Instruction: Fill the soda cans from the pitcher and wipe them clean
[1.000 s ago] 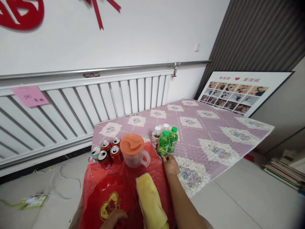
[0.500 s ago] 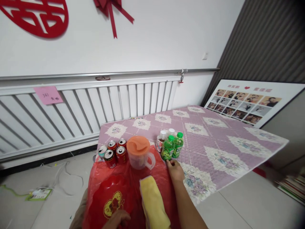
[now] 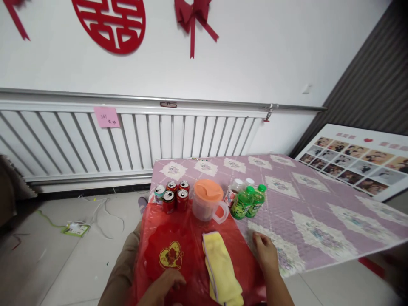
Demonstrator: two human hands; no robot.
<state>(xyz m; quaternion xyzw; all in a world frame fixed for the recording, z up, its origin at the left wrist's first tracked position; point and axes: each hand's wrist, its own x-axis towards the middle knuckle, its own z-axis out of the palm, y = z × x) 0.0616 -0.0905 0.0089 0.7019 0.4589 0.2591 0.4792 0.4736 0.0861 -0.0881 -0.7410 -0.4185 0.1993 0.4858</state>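
The left hand [image 3: 168, 282] lies over the near part of the red tray [image 3: 154, 250], while the right hand [image 3: 265, 251], fingers curled, is on the surface [image 3: 283, 210] to the right of the yellow cloth [image 3: 223, 267]; I cannot tell whether either grips anything. Beyond, an orange-lidded jug [image 3: 204, 209] stands between five cans [image 3: 182, 202] and four bottles [image 3: 241, 206].

- My right hand [image 3: 265, 253] is pulled back from the near green-capped bottle [image 3: 241, 206], clear gap now, fingers curled in.
- My view is swung left: another red ribbon [image 3: 17, 19] shows top left, plus a slipper [image 3: 142, 205] on the floor.
- Photo board [image 3: 349, 163] now cut off by right edge.
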